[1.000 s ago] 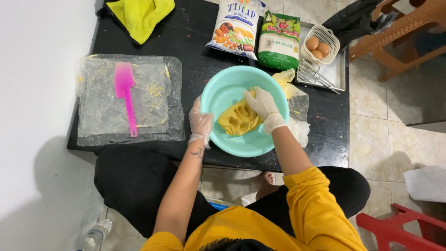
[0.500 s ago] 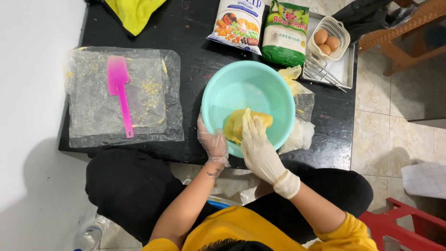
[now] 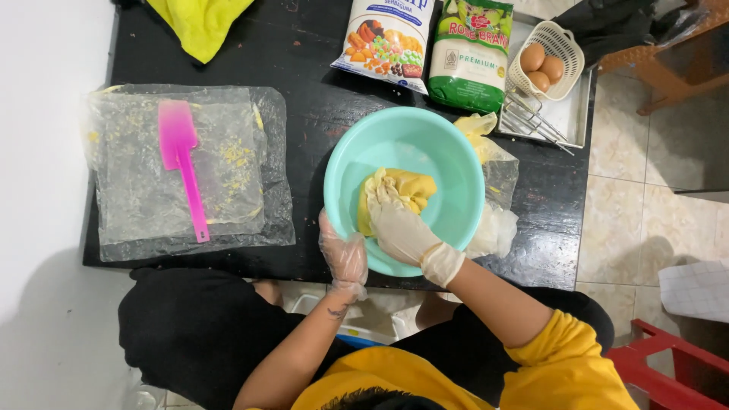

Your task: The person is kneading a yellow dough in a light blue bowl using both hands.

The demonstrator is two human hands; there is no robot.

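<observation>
At the desk's (image 3: 304, 68) near edge, the left hand (image 3: 345, 258) in a clear glove clasps the rim of the teal bowl (image 3: 425, 140). The right hand (image 3: 399, 224), gloved, presses its grip down onto the yellow dough (image 3: 414, 186) inside the bowl. Farther left lies a pink spatula (image 3: 181, 156) on plastic sheets (image 3: 137, 190). At the far edge stand two bags (image 3: 425, 42) and a basket of eggs (image 3: 543, 61).

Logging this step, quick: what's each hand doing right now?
Left hand: gloved, gripping the teal bowl rim.
Right hand: gloved, pressing down on the yellow dough.
</observation>
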